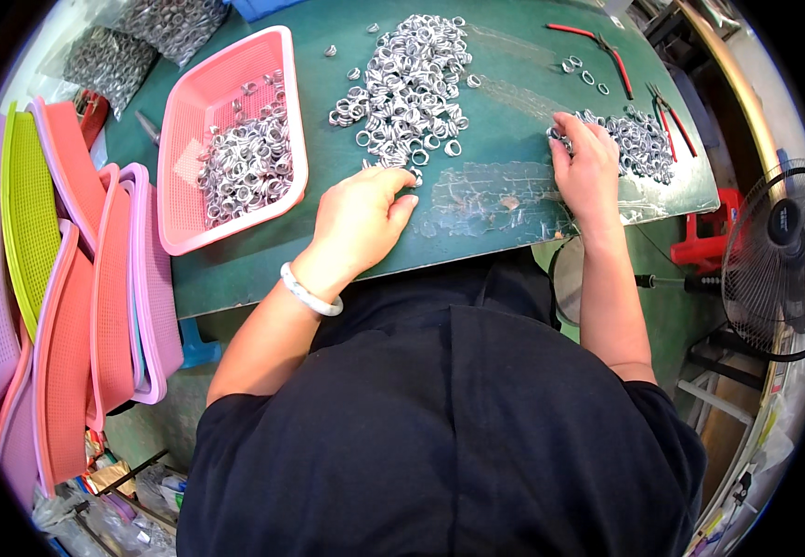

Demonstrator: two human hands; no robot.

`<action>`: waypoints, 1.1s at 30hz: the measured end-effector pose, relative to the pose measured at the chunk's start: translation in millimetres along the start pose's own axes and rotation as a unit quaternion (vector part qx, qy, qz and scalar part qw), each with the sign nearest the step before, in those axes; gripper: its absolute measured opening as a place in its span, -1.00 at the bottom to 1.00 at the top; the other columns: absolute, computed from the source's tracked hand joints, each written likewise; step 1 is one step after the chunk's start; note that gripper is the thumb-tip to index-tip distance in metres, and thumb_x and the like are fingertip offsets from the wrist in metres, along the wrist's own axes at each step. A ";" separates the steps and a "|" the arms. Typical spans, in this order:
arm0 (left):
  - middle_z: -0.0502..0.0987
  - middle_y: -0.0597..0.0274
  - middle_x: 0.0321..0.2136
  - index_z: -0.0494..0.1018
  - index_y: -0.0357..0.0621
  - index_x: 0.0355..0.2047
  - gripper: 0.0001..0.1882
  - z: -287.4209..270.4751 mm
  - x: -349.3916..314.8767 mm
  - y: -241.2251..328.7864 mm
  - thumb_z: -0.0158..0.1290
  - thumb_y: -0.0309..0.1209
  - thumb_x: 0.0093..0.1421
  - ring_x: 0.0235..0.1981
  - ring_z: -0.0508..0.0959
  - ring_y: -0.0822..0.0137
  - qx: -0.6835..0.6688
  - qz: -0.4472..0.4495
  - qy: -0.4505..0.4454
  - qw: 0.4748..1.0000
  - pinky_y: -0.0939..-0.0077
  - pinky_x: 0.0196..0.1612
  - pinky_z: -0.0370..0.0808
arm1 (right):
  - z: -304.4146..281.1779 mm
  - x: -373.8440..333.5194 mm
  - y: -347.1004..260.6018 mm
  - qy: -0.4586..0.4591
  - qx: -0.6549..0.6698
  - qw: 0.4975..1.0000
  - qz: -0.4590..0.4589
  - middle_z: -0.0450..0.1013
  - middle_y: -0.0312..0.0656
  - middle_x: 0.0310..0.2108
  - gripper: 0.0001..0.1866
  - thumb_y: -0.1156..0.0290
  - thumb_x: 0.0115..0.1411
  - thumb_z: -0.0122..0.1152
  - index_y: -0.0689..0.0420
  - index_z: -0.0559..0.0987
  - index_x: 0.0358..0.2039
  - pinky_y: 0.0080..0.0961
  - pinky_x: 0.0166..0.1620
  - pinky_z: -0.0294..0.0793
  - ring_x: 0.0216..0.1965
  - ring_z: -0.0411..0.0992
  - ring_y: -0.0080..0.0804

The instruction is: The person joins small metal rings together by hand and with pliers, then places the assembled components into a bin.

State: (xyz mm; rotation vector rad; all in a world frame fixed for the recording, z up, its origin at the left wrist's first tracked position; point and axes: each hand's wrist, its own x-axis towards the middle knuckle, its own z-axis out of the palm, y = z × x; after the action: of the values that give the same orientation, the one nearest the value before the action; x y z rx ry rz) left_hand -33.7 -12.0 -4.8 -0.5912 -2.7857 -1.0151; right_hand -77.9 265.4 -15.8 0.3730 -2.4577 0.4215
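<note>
My left hand [356,223], with a pale bangle [310,291] on its wrist, lies at the near end of a large heap of silvery metal rings [414,88]. Its fingers are curled, and a metal ring [416,176] shows at the index fingertip, above the thumb. At the left edge of a smaller heap of thinner metal rings [639,144] is my right hand [590,167]. Its fingers bend toward the thumb around the heap's edge; what lies in this grip is too small to make out.
A pink plastic basket [168,186] with more rings stands left on the green table [328,255]. Red-handled pliers [623,70] and a second pair [667,121] lie at the right. Stacked colored baskets [110,306] fill the left side; a fan [769,260] stands right.
</note>
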 end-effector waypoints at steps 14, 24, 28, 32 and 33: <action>0.47 0.40 -0.54 0.50 -0.27 -0.38 -0.88 14.8 1.8 6.5 0.13 -0.58 0.02 -0.52 0.38 0.64 -0.359 -0.071 0.071 0.928 0.77 -0.45 0.31 | -4.7 -5.9 -64.0 -0.140 0.492 0.851 0.116 0.47 -0.20 -0.24 -0.64 0.55 -0.01 0.20 0.20 0.44 -0.14 -0.63 -0.22 0.37 -0.23 0.41 -0.51; 0.48 0.34 -0.48 0.51 -0.26 -0.36 -0.88 10.8 -8.4 16.3 0.09 -0.60 0.05 -0.49 0.41 0.61 -0.383 -0.028 0.078 0.920 0.76 -0.43 0.32 | -0.5 -12.9 -102.4 -0.163 0.688 0.690 0.155 0.41 -0.19 -0.22 -0.62 0.64 0.08 0.08 0.26 0.33 -0.04 -0.59 -0.10 0.39 -0.17 0.38 -0.53; 0.45 0.39 -0.51 0.50 -0.26 -0.36 -0.87 11.8 -8.7 17.3 0.10 -0.62 0.04 -0.53 0.33 0.66 -0.377 -0.009 0.090 0.922 0.81 -0.49 0.23 | -0.6 -14.1 -101.6 -0.172 0.675 0.702 0.146 0.41 -0.16 -0.18 -0.59 0.66 0.10 0.05 0.26 0.31 0.00 -0.57 -0.05 0.38 -0.12 0.38 -0.49; 0.44 0.39 -0.51 0.51 -0.26 -0.36 -0.87 11.0 -9.2 16.5 0.10 -0.63 0.03 -0.53 0.33 0.66 -0.360 0.001 0.092 0.928 0.81 -0.49 0.23 | 0.5 -15.1 -106.1 -0.140 0.675 0.708 0.153 0.42 -0.20 -0.26 -0.63 0.64 0.06 0.10 0.26 0.35 -0.07 -0.60 -0.13 0.39 -0.21 0.40 -0.54; 0.45 0.37 -0.52 0.52 -0.25 -0.36 -0.87 10.5 -9.6 16.0 0.10 -0.61 0.03 -0.54 0.35 0.64 -0.360 -0.003 0.092 0.929 0.78 -0.49 0.25 | -0.2 -15.0 -106.8 -0.139 0.669 0.714 0.151 0.42 -0.20 -0.26 -0.63 0.64 0.06 0.10 0.26 0.35 -0.07 -0.60 -0.13 0.40 -0.21 0.40 -0.54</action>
State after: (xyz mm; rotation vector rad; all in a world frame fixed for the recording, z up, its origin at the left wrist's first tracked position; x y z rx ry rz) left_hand -18.4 2.9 -5.7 -0.5091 -2.1948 -1.9887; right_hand -27.8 170.9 -2.4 0.5984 -1.9845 2.4372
